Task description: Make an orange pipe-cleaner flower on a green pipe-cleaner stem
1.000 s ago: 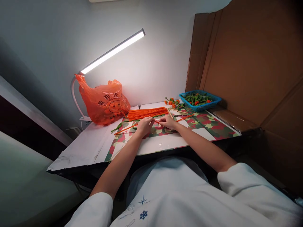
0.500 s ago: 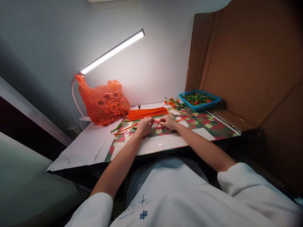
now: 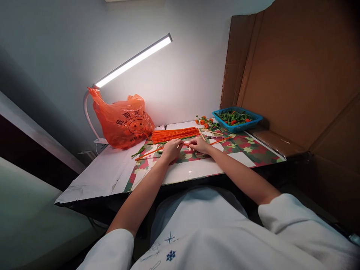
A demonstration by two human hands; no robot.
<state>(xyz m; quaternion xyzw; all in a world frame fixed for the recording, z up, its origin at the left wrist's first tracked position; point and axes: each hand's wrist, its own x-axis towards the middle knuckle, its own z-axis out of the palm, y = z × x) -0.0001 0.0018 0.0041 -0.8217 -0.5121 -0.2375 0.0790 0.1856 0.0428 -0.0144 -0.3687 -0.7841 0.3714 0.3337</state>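
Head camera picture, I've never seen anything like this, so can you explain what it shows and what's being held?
No machine here: these are a person's bare hands. The camera sits on that person's head, looking forward and down, so you see roughly what they see. The left hand and right hand hold an orange stick between them. Beyond them on the table lie a row of similar sticks and some orange flowers. A blue basket of greenery stands at the far right, an orange bag at the left, and a lamp shines above.
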